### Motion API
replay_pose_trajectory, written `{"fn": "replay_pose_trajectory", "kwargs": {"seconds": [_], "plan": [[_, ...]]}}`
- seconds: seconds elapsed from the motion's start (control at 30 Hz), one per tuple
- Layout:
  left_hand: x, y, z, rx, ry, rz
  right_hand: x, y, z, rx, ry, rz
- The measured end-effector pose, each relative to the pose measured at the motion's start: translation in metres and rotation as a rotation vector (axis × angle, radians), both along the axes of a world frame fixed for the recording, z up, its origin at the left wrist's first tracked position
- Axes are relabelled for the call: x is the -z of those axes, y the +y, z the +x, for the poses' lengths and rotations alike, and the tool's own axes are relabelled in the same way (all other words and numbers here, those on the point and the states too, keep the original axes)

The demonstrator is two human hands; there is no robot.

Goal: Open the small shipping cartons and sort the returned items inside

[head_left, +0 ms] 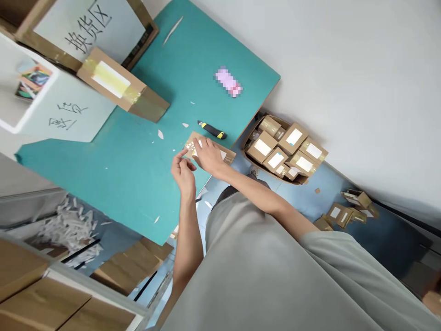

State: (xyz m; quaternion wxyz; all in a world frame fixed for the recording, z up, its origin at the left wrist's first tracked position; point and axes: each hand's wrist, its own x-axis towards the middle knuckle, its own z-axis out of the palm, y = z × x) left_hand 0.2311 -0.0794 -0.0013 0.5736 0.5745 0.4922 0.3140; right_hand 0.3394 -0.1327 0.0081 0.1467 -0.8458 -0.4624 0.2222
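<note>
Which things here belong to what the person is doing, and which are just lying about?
In hand: small brown cardboard box with clear tape, touched by the left hand and right hand.

Lying about: black-and-yellow utility knife, untouched; larger taped brown cardboard carton; white paper scraps; open carton of small labelled boxes on the floor.

The person wears a loose, plain T-shirt [275, 285] of pale grey-green, which fills the lower right of the frame in broad, soft folds. Its short sleeve [320, 243] ends right of centre, and from there the arm is bare to the right hand [208, 156]. The other arm is bare too, to the left hand [184, 174] at mid-frame. A patch of darker grey cloth [225, 193] shows at the shirt's upper edge.
</note>
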Motion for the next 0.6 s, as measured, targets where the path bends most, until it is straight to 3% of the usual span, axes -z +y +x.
{"fn": "replay_pose_trajectory", "kwargs": {"seconds": [0.1,0.27,0.47,0.6], "plan": [[0.011,-0.011,0.013,0.134,0.039,-0.005,0.012,-0.041,0.013,0.079,0.025,0.078],[0.029,-0.053,0.062,0.466,0.119,-0.053,0.051,-0.156,0.047,0.375,0.114,0.006],[0.038,-0.116,0.115,0.815,0.154,-0.198,0.116,-0.285,0.071,0.834,0.285,-0.219],[0.041,-0.147,0.130,0.921,0.223,-0.205,0.169,-0.324,0.080,1.111,0.435,-0.271]]}}
